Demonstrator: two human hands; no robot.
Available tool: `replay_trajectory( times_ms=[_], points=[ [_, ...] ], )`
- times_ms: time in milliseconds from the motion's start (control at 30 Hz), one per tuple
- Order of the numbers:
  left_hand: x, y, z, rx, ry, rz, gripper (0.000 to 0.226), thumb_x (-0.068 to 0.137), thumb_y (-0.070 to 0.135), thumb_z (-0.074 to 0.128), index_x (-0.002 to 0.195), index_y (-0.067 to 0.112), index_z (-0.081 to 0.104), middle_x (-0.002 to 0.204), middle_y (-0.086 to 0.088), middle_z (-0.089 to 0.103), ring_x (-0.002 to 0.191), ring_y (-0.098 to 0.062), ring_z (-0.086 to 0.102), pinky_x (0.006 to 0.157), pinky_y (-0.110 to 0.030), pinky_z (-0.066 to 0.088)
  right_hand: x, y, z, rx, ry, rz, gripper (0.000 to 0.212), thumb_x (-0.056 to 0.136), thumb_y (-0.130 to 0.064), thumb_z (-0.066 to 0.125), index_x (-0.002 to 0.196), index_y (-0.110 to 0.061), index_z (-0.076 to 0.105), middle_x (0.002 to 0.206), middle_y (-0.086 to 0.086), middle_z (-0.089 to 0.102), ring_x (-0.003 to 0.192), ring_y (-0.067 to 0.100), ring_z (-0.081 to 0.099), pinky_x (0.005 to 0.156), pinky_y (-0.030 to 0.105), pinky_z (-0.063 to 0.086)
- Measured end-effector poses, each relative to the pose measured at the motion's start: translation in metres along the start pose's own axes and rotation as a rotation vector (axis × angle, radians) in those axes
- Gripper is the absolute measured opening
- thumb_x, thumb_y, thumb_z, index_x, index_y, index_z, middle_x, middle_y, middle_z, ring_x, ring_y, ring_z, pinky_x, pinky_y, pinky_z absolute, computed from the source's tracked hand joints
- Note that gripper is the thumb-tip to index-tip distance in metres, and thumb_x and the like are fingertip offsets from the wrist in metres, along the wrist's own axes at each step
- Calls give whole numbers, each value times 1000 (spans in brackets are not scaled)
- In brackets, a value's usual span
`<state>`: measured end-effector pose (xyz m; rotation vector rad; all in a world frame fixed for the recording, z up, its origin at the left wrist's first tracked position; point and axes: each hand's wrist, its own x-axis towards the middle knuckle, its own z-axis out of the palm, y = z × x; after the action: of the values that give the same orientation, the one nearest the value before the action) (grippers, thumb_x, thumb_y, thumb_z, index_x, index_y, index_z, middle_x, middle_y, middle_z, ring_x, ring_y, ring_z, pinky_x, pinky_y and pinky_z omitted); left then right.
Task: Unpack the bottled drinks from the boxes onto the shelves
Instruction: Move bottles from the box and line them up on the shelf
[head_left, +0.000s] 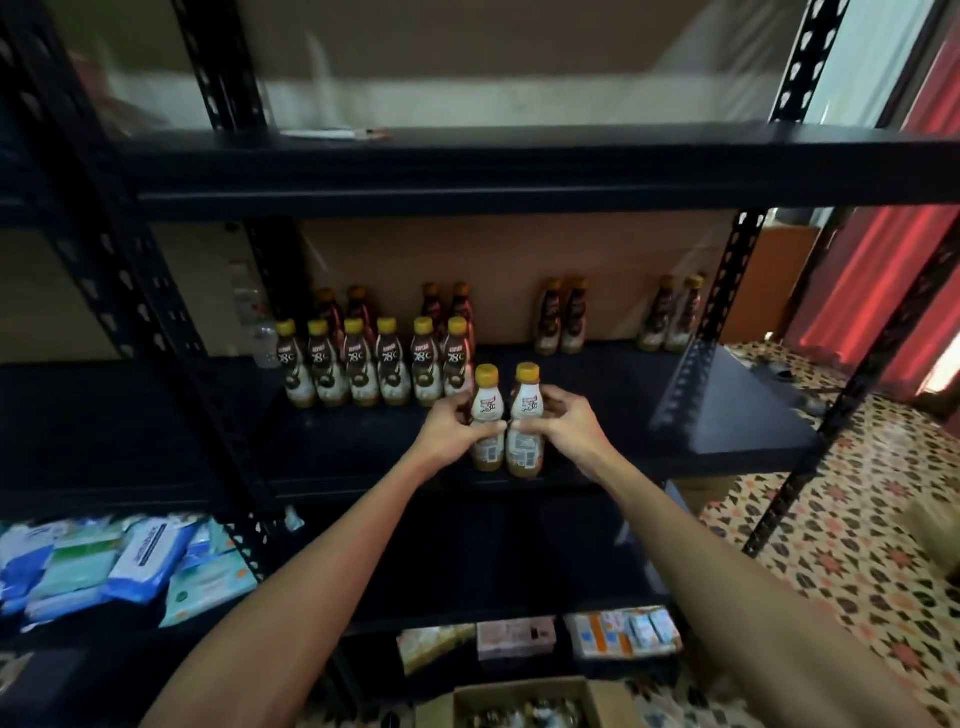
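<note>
Two yellow-capped coffee bottles stand side by side near the front edge of the dark middle shelf (649, 441). My left hand (451, 431) grips the left bottle (487, 410) and my right hand (563, 426) grips the right bottle (525, 408). Behind them, a row of several matching bottles (374, 364) lines the shelf, with more pairs (563, 317) at the back. An open cardboard box (524, 701) holding bottles sits on the floor below.
Black perforated uprights (156, 322) frame the shelves. Blue and green packets (119, 566) lie on the lower left shelf, and small boxes (618, 631) sit on the bottom shelf. Patterned floor tiles (831, 545) and a red curtain (883, 291) are to the right.
</note>
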<state>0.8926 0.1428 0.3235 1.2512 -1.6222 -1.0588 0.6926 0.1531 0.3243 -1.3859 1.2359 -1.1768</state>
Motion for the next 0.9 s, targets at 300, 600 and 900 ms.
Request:
replay_trajectory(
  times_ms=[300, 600, 900],
  points=[
    [34, -15, 5, -8, 33, -50, 42, 78, 21, 84, 116, 20, 65, 108, 6, 73, 104, -13, 68, 98, -40, 54, 35, 15, 4, -171, 18, -21, 53, 78, -7, 83, 125, -22, 64, 112, -5, 74, 108, 10, 69, 101, 44, 54],
    [53, 47, -24, 171, -28, 30, 69, 88, 21, 75, 148, 24, 42, 135, 3, 53, 121, -11, 51, 87, -16, 43, 43, -15, -2, -358, 52, -66, 93, 76, -42, 86, 153, -30, 36, 141, -2, 49, 127, 13, 48, 105, 34, 44],
    [84, 82, -41, 772, -166, 140, 18, 83, 37, 79, 96, 27, 71, 102, 3, 67, 97, -15, 64, 84, -34, 55, 60, -46, 0, -620, 62, -65, 30, 85, -27, 80, 110, -30, 63, 104, 1, 67, 96, 20, 65, 79, 32, 55]
  ],
)
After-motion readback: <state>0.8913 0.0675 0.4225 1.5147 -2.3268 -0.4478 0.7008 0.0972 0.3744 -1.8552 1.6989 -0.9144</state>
